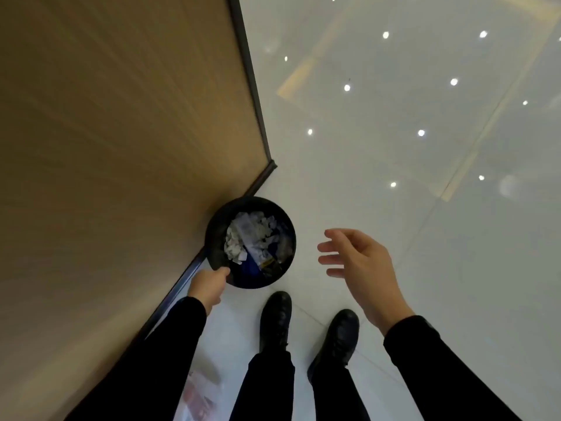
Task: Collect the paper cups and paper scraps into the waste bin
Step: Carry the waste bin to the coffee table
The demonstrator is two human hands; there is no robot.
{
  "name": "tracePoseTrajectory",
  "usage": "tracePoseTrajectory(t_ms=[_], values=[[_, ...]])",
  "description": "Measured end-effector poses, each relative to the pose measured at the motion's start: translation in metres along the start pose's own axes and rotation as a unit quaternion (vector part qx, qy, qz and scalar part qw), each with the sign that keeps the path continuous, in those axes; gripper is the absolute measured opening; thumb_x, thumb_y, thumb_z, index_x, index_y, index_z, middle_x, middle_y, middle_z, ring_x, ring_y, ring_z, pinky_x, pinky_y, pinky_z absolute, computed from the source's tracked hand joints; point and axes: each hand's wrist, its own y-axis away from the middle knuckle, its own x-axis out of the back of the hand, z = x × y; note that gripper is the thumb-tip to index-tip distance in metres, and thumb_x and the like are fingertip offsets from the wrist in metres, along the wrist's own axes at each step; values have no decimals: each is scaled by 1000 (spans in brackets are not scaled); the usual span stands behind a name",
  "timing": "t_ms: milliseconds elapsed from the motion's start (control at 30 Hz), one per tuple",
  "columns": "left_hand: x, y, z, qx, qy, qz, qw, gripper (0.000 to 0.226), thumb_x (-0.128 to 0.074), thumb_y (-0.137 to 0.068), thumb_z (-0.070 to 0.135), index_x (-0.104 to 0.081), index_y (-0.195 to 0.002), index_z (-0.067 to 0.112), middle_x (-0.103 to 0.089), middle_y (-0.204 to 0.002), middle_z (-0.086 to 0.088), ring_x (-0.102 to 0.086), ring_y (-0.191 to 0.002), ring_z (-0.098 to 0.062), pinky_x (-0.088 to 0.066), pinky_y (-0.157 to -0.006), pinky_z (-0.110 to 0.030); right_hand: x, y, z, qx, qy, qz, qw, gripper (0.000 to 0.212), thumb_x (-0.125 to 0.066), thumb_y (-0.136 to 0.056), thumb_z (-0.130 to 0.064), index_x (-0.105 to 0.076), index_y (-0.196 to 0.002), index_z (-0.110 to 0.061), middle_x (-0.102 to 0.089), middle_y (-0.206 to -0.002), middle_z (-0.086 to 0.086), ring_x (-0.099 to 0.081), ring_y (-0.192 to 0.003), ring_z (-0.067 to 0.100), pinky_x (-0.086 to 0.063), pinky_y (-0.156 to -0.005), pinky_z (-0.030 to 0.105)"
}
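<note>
A round black waste bin (216,235) stands on the white floor against a wooden panel. Inside it lie white paper scraps (252,235) and some darker, bluish items. My left hand (209,287) grips the bin's near rim, thumb on the edge. My right hand (358,262) hovers to the right of the bin, above the floor, with fingers spread and nothing in it. No paper cup is clearly visible.
A tall wooden panel (121,147) with a dark edge strip fills the left. Glossy white floor tiles (394,117) with light reflections spread to the right. My two black shoes (276,317) stand just below the bin. A blurred pinkish-white object (200,396) lies at the bottom.
</note>
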Motion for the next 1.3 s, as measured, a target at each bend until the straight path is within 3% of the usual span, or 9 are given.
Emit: tracePoseTrajectory(t_ms=[200,300,433,633,800,1000,1067,1167,1300], values=[[-32,-75,-24,85,179,-46,979,31,-47,-94,16,-49,-122,3,-56,-110,-11,-56,-96,-29,-47,-81,-37,-9,-46,62,-57,5,12,998,18,-50,-92,-26,-67,-95,-20,-71,-83,-3,-66,-68,7,-52,-62,22],[-38,-87,-30,61,134,18,989,28,-48,-85,-6,-56,-111,-8,-59,-99,-14,-56,-91,-31,-51,-81,-46,-6,-45,71,-73,6,14,997,17,-49,-93,-25,-67,-92,-23,-71,-83,-3,-67,-70,8,-53,-65,24],[-44,-51,4,-24,74,30,997,13,-51,-80,-7,-60,-89,-4,-64,-86,-14,-65,-80,-30,-56,-81,-47,6,-31,54,-95,5,16,995,18,-48,-93,-19,-65,-97,-20,-69,-87,1,-65,-73,13,-52,-70,30],[-18,57,88,-94,79,-1,992,13,-49,-86,-1,-62,-90,0,-67,-84,-21,-68,-53,-26,-54,-44,-28,39,12,-34,-112,5,17,994,48,-49,-92,-21,-34,-137,-11,-65,-102,7,-64,-81,16,-54,-75,35],[27,191,194,-205,45,-58,976,19,-50,-90,6,-57,-73,4,-68,-59,-18,-69,-50,-28,-53,-44,-28,77,65,-145,-113,-58,8,992,75,-53,-89,-41,-13,-147,-15,-55,-120,12,-64,-93,25,-56,-66,35],[87,362,314,-351,-3,-133,927,18,-50,-86,0,-59,-71,-5,-67,-45,-12,-67,-46,-28,-52,-40,-26,131,146,-298,-38,-130,-57,989,63,-59,-70,-68,-53,-117,-26,-64,-107,8,-74,-77,27,-61,-64,39],[97,415,346,-395,-26,-149,906,20,-51,-84,-1,-60,-67,-7,-66,-45,-15,-66,-44,-28,-51,-38,-25,153,173,-339,-1,-166,-67,984,42,-61,-75,-58,-59,-106,-30,-71,-99,9,-74,-77,30,-60,-61,39],[103,484,385,-452,-51,-163,875,21,-51,-83,-1,-61,-68,-13,-67,-49,-21,-66,-44,-30,-53,-39,-27,185,205,-387,36,-228,-51,972,16,-49,-88,-14,-54,-103,-14,-67,-88,11,-72,-71,38,-59,-66,45],[89,548,423,-502,-81,-176,843,23,-51,-83,0,-61,-77,-19,-68,-61,-29,-67,-47,-32,-56,-43,-31,230,231,-427,82,-279,-41,956,42,-26,-81,10,-38,-118,-7,-67,-76,20,-68,-67,48,-59,-62,50]])
